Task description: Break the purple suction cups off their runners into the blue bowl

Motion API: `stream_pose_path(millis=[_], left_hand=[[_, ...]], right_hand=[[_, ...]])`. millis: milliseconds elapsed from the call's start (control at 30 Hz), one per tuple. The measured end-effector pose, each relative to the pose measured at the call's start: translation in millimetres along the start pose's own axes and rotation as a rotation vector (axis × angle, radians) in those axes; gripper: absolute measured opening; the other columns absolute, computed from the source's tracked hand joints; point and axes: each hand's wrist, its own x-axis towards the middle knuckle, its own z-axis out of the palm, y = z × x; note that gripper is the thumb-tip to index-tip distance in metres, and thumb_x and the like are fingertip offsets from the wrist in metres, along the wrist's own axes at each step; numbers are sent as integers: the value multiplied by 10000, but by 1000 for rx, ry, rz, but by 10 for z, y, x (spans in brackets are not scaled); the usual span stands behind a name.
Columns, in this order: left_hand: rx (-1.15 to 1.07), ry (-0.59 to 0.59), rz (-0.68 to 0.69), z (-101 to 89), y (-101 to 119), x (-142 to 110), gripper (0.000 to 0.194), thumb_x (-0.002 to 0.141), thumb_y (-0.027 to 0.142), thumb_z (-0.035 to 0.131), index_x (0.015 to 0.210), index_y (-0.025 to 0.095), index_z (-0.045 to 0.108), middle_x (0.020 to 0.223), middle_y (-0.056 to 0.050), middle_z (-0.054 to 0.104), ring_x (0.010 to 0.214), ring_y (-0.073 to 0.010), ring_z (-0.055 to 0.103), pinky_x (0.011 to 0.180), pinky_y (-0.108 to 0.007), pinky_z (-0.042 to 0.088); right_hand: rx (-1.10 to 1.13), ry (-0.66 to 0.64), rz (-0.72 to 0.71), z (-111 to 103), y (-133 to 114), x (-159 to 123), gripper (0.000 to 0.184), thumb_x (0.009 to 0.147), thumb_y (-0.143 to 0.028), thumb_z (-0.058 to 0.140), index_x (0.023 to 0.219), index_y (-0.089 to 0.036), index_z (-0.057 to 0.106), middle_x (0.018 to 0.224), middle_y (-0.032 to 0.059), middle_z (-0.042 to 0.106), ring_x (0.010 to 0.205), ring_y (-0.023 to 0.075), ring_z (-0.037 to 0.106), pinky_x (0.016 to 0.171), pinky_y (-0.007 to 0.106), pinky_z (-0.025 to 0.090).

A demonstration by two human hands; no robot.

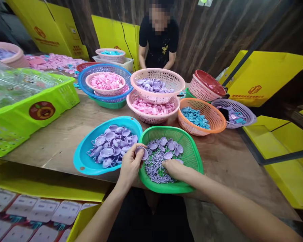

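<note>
My left hand [131,162] pinches a small purple oval plastic dish [142,153] between thumb and fingers, over the touching rims of two baskets. My right hand [175,168] reaches into the green basket [197,158], fingertips closed down among small purple hook-shaped plastic pieces [155,169]. Whatever those fingertips grip is hidden. Several loose purple oval dishes [171,145] lie at the far side of this basket. To the left, a blue basin [81,164] holds a heap of purple pieces [107,152], mostly oval dishes, some with thin handles or hooks attached.
Behind stand pink baskets [158,97] stacked with purple and pink parts, an orange basket [218,117] of teal parts and a blue basket [83,82]. A lime crate [20,134] of clear packaging is left. Opposite sits a person in a black shirt [158,43]. Yellow boxes [270,74] flank the table.
</note>
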Motion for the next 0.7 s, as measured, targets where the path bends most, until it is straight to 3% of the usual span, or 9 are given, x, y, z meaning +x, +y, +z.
stream_pose_path(millis=[100,267,400,533,633,700], left_hand=[[-12,30,-20,-64,-52,29,262,808,372,456,977,184,523,552,49,452,419,-69,400,389,-177,279],[-40,23,-38,-110,-100,62,283,806,377,465,997,175,519,586,37,483,435,-70,428,401,-176,296],[-96,-21,-50,-76,-48,80,319,807,370,465,1057,175,499,578,42,477,435,-66,425,404,-168,298],[-110,-63,-75,-32,-7,80,339,809,366,464,1077,161,492,561,45,473,423,-57,416,401,-162,287],[-149,-141,-148,45,-9,52,387,805,364,469,1128,153,460,543,49,474,397,-54,397,382,-161,264],[-219,-276,-243,121,-15,20,435,797,371,476,1162,138,433,514,57,459,366,-49,362,360,-161,224]], right_hand=[[50,28,6,-51,52,-49,81,676,-81,557,647,-143,600,648,72,624,647,197,578,598,267,397],[206,137,11,-225,98,-207,137,751,-116,480,750,-165,608,700,23,629,676,140,581,615,218,404],[330,154,49,-308,100,-280,120,788,-191,459,738,-160,563,564,-11,575,465,93,537,455,172,382],[583,166,102,-389,85,-311,179,827,-286,423,763,-166,540,515,-26,537,400,89,497,386,168,361],[621,233,86,-473,18,-344,195,832,-264,416,730,-173,555,512,-28,527,410,88,477,411,178,357],[544,319,35,-543,-74,-374,172,830,-221,425,766,-183,579,521,-33,519,456,92,483,462,185,362]])
